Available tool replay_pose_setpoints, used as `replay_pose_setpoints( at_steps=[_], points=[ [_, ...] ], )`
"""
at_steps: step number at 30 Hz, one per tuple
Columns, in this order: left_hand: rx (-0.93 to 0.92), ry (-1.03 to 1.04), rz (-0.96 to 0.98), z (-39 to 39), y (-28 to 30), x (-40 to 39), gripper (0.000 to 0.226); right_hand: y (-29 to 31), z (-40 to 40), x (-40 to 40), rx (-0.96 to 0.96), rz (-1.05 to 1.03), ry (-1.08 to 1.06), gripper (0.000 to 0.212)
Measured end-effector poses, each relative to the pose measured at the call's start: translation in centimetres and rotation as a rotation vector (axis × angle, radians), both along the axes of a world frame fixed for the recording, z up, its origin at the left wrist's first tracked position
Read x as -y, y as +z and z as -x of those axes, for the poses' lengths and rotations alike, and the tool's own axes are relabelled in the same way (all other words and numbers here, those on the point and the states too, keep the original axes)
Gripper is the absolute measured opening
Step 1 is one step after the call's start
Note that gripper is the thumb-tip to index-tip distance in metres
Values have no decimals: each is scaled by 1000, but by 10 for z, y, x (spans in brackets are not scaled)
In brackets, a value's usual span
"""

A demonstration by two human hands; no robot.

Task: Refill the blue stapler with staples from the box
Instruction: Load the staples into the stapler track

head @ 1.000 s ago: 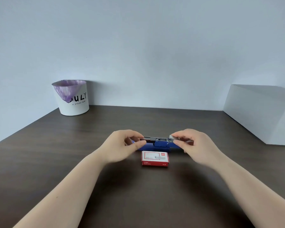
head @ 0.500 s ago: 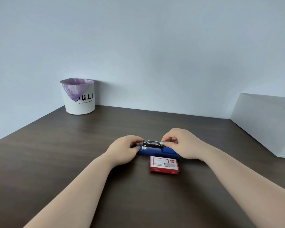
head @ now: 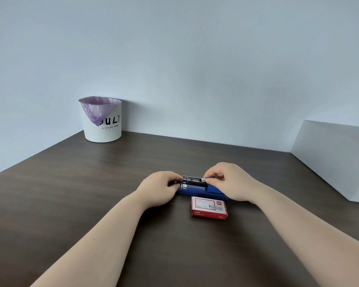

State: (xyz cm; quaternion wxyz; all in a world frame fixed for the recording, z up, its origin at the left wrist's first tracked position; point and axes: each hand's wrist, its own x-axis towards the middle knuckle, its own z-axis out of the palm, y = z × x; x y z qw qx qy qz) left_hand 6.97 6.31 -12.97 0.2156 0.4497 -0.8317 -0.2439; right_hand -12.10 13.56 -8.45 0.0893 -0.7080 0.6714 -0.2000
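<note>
Pinching a staple strip (head: 204,180), the right hand (head: 230,183) feeds it into the open stapler (head: 197,188) on the table (head: 71,183); the left hand (head: 159,188) grips its front end. Strip apparently brittle: hold by its sides. Box (head: 209,207) lies just beside.

Left hand (head: 161,188) steadying blue stapler (head: 197,191), right hand (head: 229,181) pinching staples (head: 204,180)

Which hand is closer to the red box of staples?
Right. The right hand is just behind the red box, at its right; the left hand is farther off to its left.
</note>
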Motion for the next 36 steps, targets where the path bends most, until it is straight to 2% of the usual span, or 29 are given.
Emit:
replay_pose_setpoints(
  at_steps=[15,18,21,28,36],
  points=[
    [3,-8,19,0,1,0,28,-4,-2,7,-154,6,70,23],
    [0,-12,16,0,1,-1,28,-5,-1,6,-48,27,53,31],
    [1,-12,16,1,1,-1,28,-3,6,3,34,125,-44,15],
    [-4,-5,15,-1,1,-1,28,-4,3,1,-238,13,-9,26],
    [-7,-6,16,-1,2,-2,28,-3,-15,10,-300,5,108,27]
  ],
)
